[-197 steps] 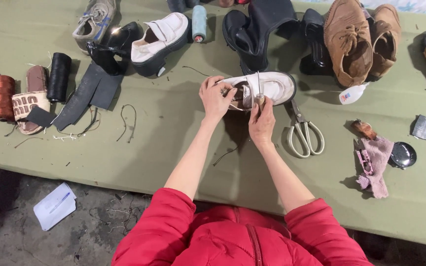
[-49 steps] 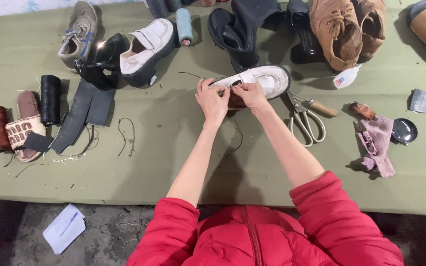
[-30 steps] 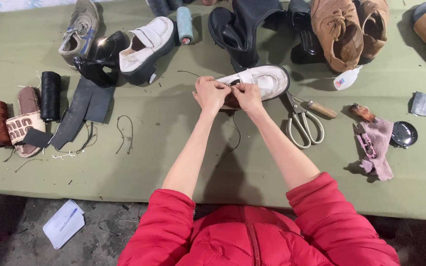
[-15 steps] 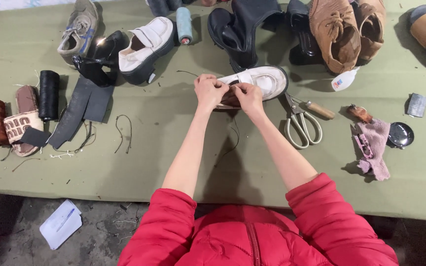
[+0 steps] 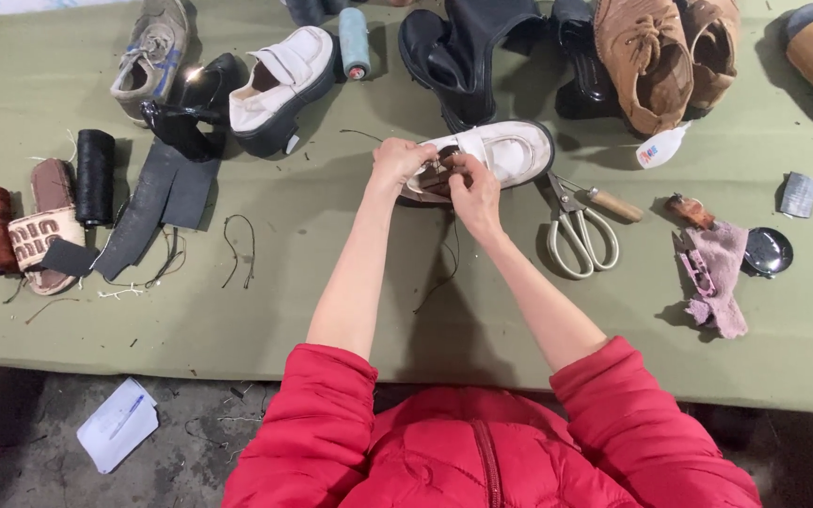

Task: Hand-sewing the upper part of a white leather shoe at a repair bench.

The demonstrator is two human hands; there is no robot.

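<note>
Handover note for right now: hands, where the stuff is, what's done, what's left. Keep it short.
Left hand: grips the heel end of the white shoe, which lies on its side on the green table.
Right hand: fingers pinched at the shoe's opening; a dark thread trails from there down the table.
Nearby: scissors just right of the shoe, dark thread spool far left.
Done: stitching appears under way; how far cannot be told.
Left: likely finishing the seam, then cutting the thread.
</note>
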